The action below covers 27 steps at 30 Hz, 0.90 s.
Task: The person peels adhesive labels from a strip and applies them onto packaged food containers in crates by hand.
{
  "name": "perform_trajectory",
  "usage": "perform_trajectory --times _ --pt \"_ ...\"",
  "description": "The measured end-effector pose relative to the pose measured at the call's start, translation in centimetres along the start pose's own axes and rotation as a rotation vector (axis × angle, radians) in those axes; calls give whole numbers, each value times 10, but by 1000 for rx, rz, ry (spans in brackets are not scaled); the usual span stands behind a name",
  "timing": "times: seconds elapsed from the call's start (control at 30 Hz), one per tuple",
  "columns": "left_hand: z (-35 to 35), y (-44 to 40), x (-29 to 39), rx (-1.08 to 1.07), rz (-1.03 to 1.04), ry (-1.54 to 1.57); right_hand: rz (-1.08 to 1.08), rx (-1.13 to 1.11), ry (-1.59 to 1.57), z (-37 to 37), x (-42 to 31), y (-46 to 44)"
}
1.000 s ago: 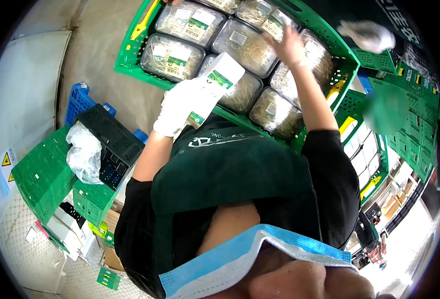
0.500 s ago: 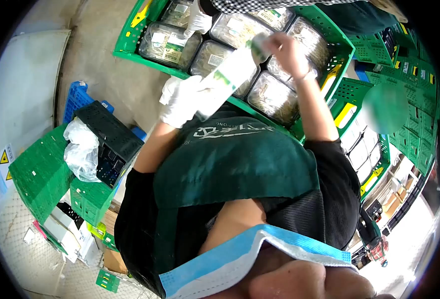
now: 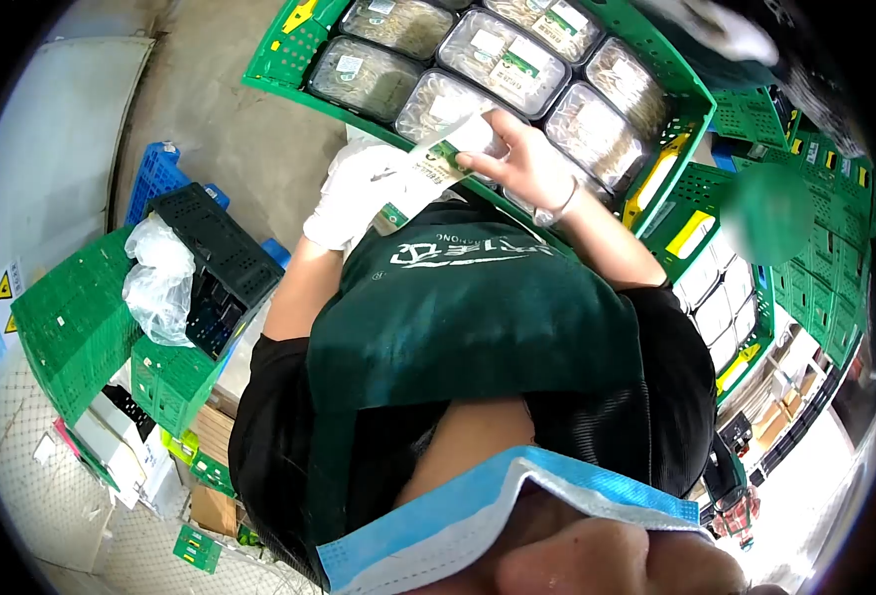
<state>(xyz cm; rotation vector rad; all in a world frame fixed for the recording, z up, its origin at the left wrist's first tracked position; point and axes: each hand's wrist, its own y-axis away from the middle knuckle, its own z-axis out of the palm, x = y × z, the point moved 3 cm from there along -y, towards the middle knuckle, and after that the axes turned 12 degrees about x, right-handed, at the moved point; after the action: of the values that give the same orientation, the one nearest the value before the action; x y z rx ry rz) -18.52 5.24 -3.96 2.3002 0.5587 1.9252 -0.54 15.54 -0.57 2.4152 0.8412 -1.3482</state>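
Observation:
My left hand, in a white glove, is closed round a strip of labels in front of my apron. My bare right hand pinches the upper end of that strip between thumb and fingers. Beyond both hands stands a green crate holding several clear-lidded black trays. A tray with a green-and-white label lies near the middle. The tray at the left shows only a small white label. My right hand partly covers the near trays.
A co-worker's gloved hand is blurred at the upper right. Green crates are stacked at the right. At the left, a black crate and a plastic bag rest by green crates. A blue crate stands behind.
My right hand has come back from over the trays to the strip. The co-worker's hand has left the left-hand trays. The tray with the green-and-white label at left is replaced in view by one without it.

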Motion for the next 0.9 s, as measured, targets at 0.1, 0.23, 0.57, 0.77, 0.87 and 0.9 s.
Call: perform_trajectory --times 0.1,0.23,0.57,0.77,0.87,0.9 --pt "12 -5 14 6 6 64 -121 4 -85 9 -12 9" --pt "21 -6 20 87 31 -253 -56 131 78 -4 -12 0" --pt "-55 13 -8 148 -136 227 -71 -51 691 47 110 -10" --pt "-6 -1 -6 102 92 174 303 30 -210 -6 74 0" --pt "20 -9 15 -28 132 57 90 58 -50 -29 27 16" --pt "26 -14 16 -113 69 -100 74 105 121 -34 17 23"
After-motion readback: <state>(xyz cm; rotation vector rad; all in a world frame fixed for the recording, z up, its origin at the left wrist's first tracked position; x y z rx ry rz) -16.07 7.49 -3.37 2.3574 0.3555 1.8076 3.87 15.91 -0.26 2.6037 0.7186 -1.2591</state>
